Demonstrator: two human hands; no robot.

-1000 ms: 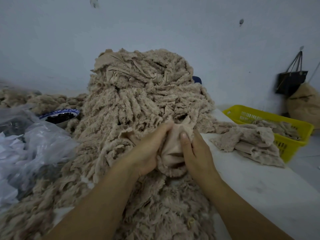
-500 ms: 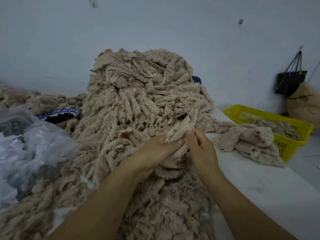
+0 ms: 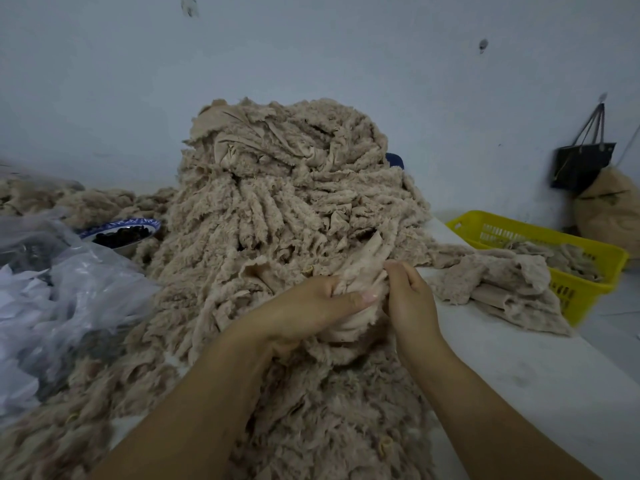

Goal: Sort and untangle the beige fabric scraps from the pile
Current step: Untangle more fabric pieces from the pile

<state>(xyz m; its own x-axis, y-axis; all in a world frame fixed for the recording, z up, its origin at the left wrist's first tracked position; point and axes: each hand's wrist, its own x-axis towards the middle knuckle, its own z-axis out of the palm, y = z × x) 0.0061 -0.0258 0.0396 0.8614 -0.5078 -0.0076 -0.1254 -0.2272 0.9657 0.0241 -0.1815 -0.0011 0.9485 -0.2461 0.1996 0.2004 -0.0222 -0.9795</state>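
A tall pile of fuzzy beige fabric scraps (image 3: pixel 284 202) rises in the middle of the white table (image 3: pixel 540 375) and spills toward me. At its front, my left hand (image 3: pixel 311 306) grips one smooth-backed beige scrap (image 3: pixel 360 268), thumb laid across it. My right hand (image 3: pixel 408 299) pinches the same scrap's right edge with curled fingers. The scrap's upper end is still tucked into the pile. A small stack of separated scraps (image 3: pixel 498 285) lies on the table to the right.
A yellow plastic basket (image 3: pixel 588 251) with more scraps stands at the right table edge. Clear plastic bags (image 3: pixel 52 296) and a blue-rimmed bowl of dark items (image 3: pixel 121 233) lie left. A black bag (image 3: pixel 581 164) hangs on the wall above a tan sack (image 3: pixel 613 209).
Both hands have shifted up and right on the scrap. It was bunched between my palms; now it is drawn out longer, with my right fingers pinching its edge.
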